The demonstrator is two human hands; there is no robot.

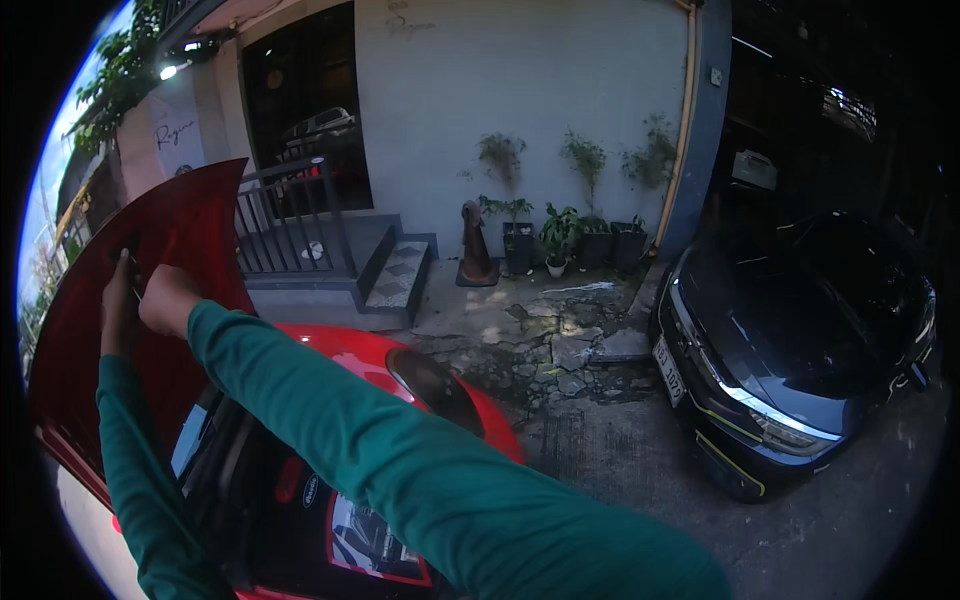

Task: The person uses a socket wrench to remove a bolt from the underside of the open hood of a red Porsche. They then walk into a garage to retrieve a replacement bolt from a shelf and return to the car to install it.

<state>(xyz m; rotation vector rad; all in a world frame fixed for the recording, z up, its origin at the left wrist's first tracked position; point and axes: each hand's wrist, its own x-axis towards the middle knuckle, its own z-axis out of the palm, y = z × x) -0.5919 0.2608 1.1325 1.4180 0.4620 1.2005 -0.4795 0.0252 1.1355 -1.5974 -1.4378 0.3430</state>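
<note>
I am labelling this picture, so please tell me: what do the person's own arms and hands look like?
The left sleeve and right sleeve are full-length, plain teal-green cloth with creases, no markings visible. The fingers are bare, without gloves.

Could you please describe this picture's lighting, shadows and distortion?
In the head view, dappled sunlight brightens the cracked grey concrete ground, while the dark open bay at right sinks into shadow; also in head view, the left hand and right hand look dim against the dark-red metal hood, whose edge bows, probably from fisheye distortion.
</note>
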